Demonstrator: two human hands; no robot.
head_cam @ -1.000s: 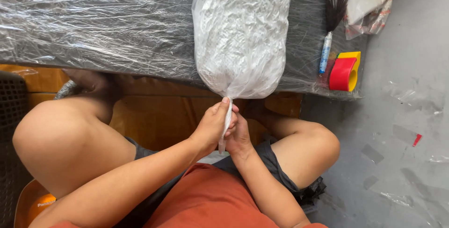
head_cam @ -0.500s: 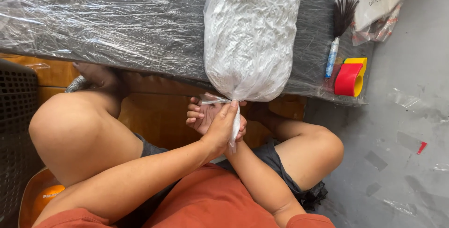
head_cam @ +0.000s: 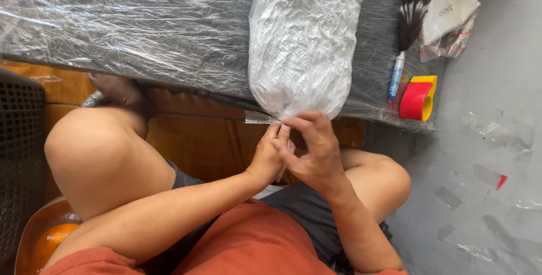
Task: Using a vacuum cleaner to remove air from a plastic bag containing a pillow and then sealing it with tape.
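A clear plastic bag (head_cam: 302, 44) stuffed with white crumpled material lies on a dark surface wrapped in plastic film (head_cam: 141, 32). Its twisted neck points toward me at the surface's near edge. My left hand (head_cam: 266, 156) pinches the neck from below. My right hand (head_cam: 311, 150) grips the same neck from the right, fingers curled over it. Both hands touch each other just under the bag. My bare knees sit on either side, and I wear an orange shirt.
A red and yellow tape dispenser (head_cam: 418, 97) lies at the wrapped surface's right edge beside a black feather duster (head_cam: 409, 21). Another plastic bag (head_cam: 454, 10) sits top right. A black perforated crate (head_cam: 20, 139) stands left. Grey floor (head_cam: 491, 185) with film scraps lies right.
My right hand has come over the top of the bag's neck, where before it lay beneath the left. The view has shifted slightly left and down.
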